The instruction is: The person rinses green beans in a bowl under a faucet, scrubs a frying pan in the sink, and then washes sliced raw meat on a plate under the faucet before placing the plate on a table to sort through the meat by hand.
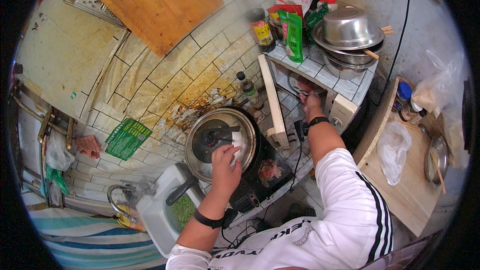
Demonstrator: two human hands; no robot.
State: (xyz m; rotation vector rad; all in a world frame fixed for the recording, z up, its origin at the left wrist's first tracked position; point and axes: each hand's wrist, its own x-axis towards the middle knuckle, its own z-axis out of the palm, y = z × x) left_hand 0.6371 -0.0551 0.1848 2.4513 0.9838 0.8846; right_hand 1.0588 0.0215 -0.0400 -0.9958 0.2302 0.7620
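My right hand [312, 104] reaches into the open microwave oven [342, 110], fingers at the near rim of a plate [296, 82] that bears reddish food, perhaps meat. The far part of that plate lies in shadow. The oven's cream door [273, 101] stands swung out to the left of my forearm. My left hand [227, 168] hovers over or rests lightly at the near edge of a round, metal-rimmed lid [195, 123], fingers apart and holding nothing. Under the lid is a black pan [255, 138] on an induction cooker [243, 195]; its black handle [182, 191] points left.
A white sink [152, 204] with green vegetables [183, 209] lies left. Sauce bottles [259, 32] [248, 89], food pouches [291, 35] and stacked steel bowls [350, 28] crowd the tiled wall and oven top. A black cord [298, 165] hangs near the cooker. A wooden board [408, 202] stands right.
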